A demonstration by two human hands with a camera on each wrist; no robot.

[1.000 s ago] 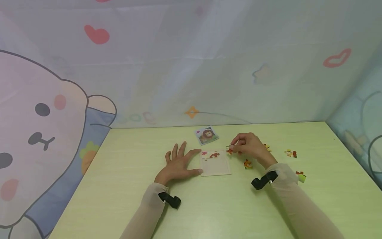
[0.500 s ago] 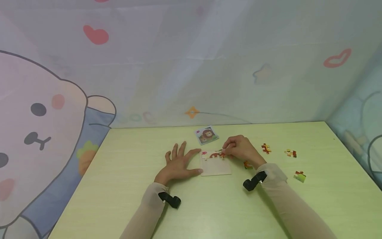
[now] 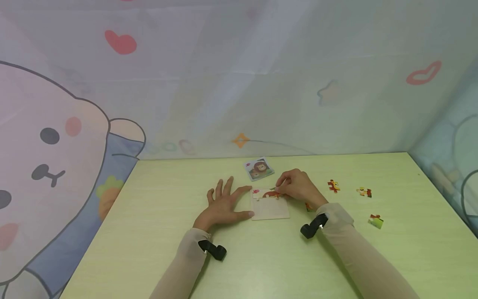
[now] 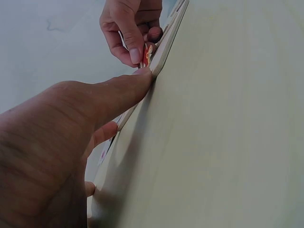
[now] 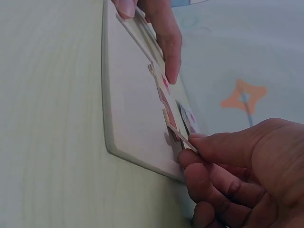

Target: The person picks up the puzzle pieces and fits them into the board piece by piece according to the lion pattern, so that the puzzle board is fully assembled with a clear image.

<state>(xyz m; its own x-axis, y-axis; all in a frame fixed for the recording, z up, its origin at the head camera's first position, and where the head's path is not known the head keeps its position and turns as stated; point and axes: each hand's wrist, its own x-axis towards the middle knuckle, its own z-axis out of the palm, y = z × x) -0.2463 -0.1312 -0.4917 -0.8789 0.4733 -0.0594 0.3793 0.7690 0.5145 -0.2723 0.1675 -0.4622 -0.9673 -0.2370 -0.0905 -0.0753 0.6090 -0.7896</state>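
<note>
A small square puzzle board (image 3: pixel 269 209) lies on the table, with joined jigsaw pieces (image 3: pixel 257 194) along its far edge. My left hand (image 3: pixel 222 207) spreads its fingers beside the board, thumb and index finger touching its left side. At the far right corner, my right hand (image 3: pixel 298 185) pinches a puzzle piece (image 5: pixel 184 137) between thumb and index finger. In the right wrist view this piece is tilted, its lower end against the row. Red colouring shows on the piece (image 4: pixel 147 55) in the left wrist view. My fingers hide part of it.
A lion picture card (image 3: pixel 259 169) lies behind the board. To the right are loose puzzle pieces: a yellow-and-red one (image 3: pixel 333 186), another (image 3: pixel 364 192) farther right, and a green one (image 3: pixel 376 221). One more piece (image 3: pixel 308 207) is partly hidden by my right wrist.
My right hand has moved left with the puzzle piece, from beside the board to its far right corner. My left hand has stayed at the board's left side.
</note>
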